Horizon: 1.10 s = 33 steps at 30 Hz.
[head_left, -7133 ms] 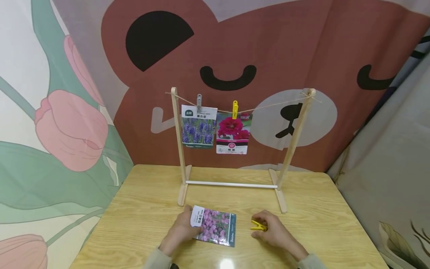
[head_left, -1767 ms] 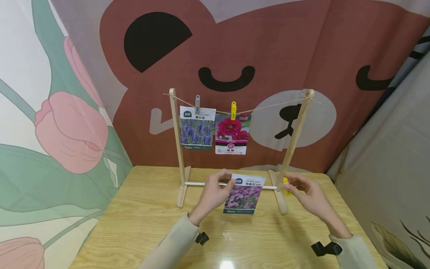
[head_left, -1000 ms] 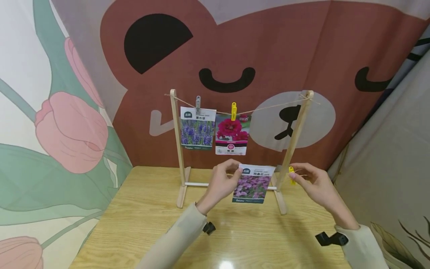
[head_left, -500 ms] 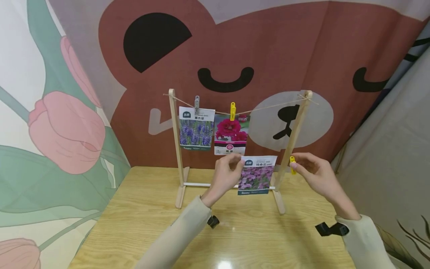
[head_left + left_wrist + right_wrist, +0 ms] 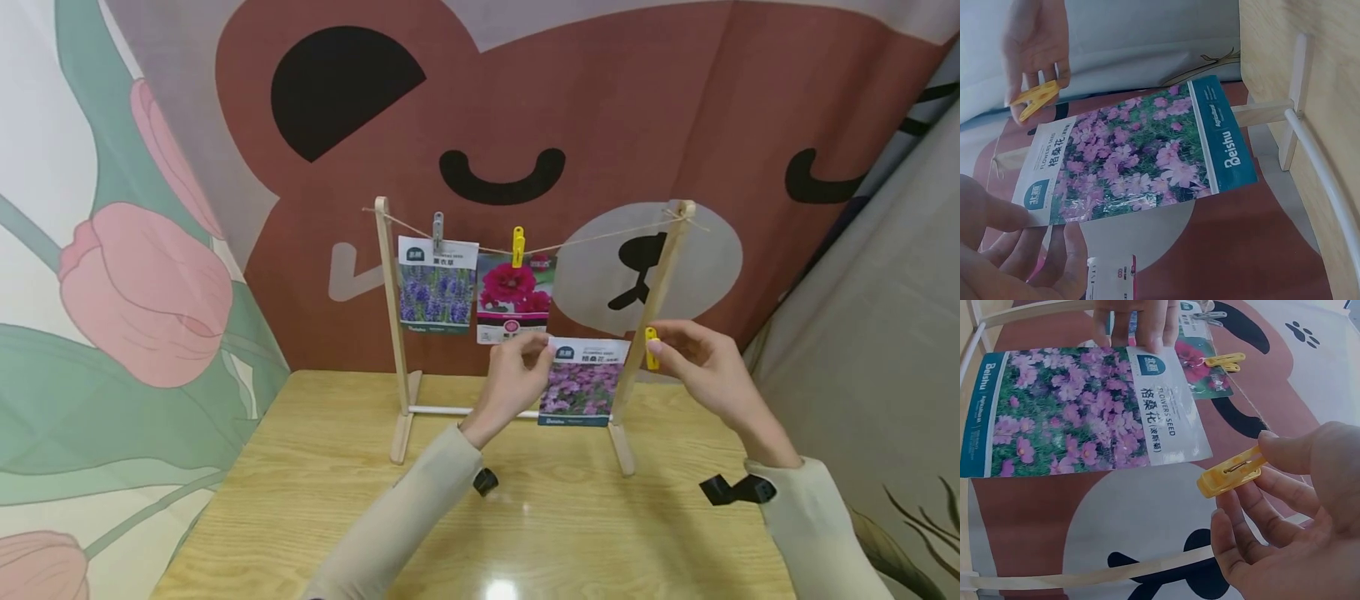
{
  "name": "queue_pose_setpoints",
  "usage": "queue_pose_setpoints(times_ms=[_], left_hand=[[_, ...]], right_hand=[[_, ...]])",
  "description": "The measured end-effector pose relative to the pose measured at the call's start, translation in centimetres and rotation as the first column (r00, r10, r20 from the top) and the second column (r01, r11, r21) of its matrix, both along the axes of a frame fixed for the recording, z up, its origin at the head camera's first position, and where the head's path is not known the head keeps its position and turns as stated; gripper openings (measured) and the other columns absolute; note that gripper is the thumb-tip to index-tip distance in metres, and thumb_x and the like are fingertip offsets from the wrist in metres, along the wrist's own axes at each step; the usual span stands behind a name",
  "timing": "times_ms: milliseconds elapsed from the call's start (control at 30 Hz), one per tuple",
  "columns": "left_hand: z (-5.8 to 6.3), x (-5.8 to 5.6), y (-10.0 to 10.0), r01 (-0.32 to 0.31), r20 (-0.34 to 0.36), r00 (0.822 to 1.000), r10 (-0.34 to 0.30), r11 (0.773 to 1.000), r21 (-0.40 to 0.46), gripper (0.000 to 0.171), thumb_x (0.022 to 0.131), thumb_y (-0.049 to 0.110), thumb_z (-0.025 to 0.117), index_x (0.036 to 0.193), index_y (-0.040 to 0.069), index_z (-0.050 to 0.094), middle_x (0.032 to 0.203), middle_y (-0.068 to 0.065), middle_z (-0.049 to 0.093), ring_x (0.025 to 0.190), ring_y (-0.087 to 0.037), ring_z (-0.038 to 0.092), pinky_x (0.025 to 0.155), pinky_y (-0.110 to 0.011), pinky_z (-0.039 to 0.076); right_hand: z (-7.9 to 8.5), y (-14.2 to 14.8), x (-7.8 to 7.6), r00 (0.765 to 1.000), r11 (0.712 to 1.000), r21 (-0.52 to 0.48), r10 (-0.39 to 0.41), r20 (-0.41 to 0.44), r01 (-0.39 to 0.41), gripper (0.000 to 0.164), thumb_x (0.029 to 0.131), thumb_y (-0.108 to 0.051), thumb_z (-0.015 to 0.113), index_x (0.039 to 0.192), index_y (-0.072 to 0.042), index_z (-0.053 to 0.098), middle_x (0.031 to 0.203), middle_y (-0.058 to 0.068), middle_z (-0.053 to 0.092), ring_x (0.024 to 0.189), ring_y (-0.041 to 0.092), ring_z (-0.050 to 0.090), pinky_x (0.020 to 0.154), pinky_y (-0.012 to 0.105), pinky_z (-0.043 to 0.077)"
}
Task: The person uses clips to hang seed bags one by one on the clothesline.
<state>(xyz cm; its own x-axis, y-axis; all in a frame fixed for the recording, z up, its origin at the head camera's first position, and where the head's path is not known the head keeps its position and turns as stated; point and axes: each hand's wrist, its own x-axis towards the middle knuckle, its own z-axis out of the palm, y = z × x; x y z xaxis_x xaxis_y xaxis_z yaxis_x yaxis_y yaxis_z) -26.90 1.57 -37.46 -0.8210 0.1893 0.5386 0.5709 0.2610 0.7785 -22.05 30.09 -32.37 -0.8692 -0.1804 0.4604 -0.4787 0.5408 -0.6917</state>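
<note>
My left hand (image 5: 517, 379) pinches the upper left corner of a seed packet (image 5: 583, 385) with pink-purple flowers. The packet hangs upright in front of the stand's right part, below the string. In the right wrist view its white header and green-blue foot show plainly. To the right of the packet, my right hand (image 5: 708, 367) pinches a yellow clothespin (image 5: 1232, 472) between thumb and fingers, apart from packet and string. A lavender seed packet (image 5: 437, 287) hangs on the string (image 5: 592, 241) by a grey clothespin (image 5: 438, 232). Beside it a red-flower packet (image 5: 513, 292) hangs by another yellow clothespin (image 5: 517, 247).
The wooden stand (image 5: 392, 308) has two posts, flat feet and a white crossbar (image 5: 442, 410) low down. It stands on a wood-grain table (image 5: 315, 483). A brown bear-print cloth (image 5: 600, 100) hangs close behind, with a flower-print cloth (image 5: 150, 300) at left.
Both hands have risen from the table. The left has lifted the pink-flower packet upright and moved it up and right; the right has carried the yellow clothespin up beside the right post.
</note>
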Motion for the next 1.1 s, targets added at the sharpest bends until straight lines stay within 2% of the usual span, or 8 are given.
queue_pose_setpoints(times_ms=[267,433,600,800,967,1100], left_hand=[[1.0,-0.6,0.6,0.005,-0.05,0.999,-0.005,1.0,0.008,0.017,0.106,0.017,0.066,0.118,0.009,0.075,0.102,-0.006,0.081,0.085,-0.013,0.073,0.078,-0.029,0.06],[1.6,-0.9,0.8,-0.008,-0.059,0.998,0.009,1.0,0.011,0.016,0.106,0.016,0.067,0.116,0.007,0.076,0.103,-0.007,0.081,0.086,-0.014,0.074,0.075,-0.028,0.06],[2.1,-1.5,1.0,-0.014,-0.061,0.998,0.015,1.0,0.02,0.016,0.106,0.016,0.066,0.116,0.007,0.076,0.106,-0.008,0.081,0.093,-0.016,0.076,0.08,-0.026,0.063],[2.9,-2.0,1.2,-0.026,-0.059,0.998,0.029,0.998,0.052,0.017,0.106,0.014,0.066,0.117,0.004,0.075,0.105,-0.01,0.081,0.092,-0.018,0.077,0.08,-0.026,0.064],[3.4,-2.4,1.4,-0.048,-0.045,0.998,0.051,0.997,0.062,0.018,0.105,0.013,0.066,0.119,0.004,0.075,0.106,-0.011,0.081,0.092,-0.019,0.078,0.081,-0.026,0.064],[3.6,-2.6,1.8,-0.048,-0.04,0.998,0.05,0.997,0.055,0.019,0.105,0.013,0.067,0.119,0.004,0.075,0.107,-0.011,0.081,0.095,-0.019,0.078,0.082,-0.025,0.063]], right_hand=[[1.5,-0.5,-0.6,0.999,0.998,0.037,-0.048,0.009,0.047,0.037,0.11,-0.025,0.063,0.139,-0.004,0.066,0.121,0.011,0.072,0.101,0.0,0.069,0.087,0.011,0.053],[2.5,-0.7,-0.9,0.995,0.996,0.035,-0.088,0.037,0.087,0.037,0.109,-0.031,0.064,0.14,-0.011,0.067,0.12,0.005,0.071,0.102,0.001,0.068,0.086,0.011,0.052],[3.5,-0.9,-1.2,0.991,0.991,0.058,-0.125,0.046,0.123,0.039,0.109,-0.037,0.062,0.141,-0.015,0.067,0.125,0.003,0.07,0.104,0.001,0.066,0.086,0.011,0.05],[4.9,-1.0,-1.9,0.991,0.984,0.117,-0.136,0.018,0.133,0.043,0.11,-0.042,0.059,0.144,-0.015,0.065,0.127,0.007,0.07,0.105,0.002,0.066,0.084,0.012,0.049],[6.2,-1.2,-2.5,0.993,0.988,0.108,-0.116,0.009,0.114,0.044,0.109,-0.041,0.06,0.143,-0.013,0.065,0.125,0.011,0.071,0.102,-0.001,0.066,0.08,0.015,0.052],[6.6,-1.3,-2.8,0.994,0.99,0.093,-0.111,0.017,0.109,0.044,0.109,-0.038,0.062,0.144,-0.011,0.065,0.128,0.012,0.071,0.104,-0.003,0.065,0.083,0.013,0.05]])
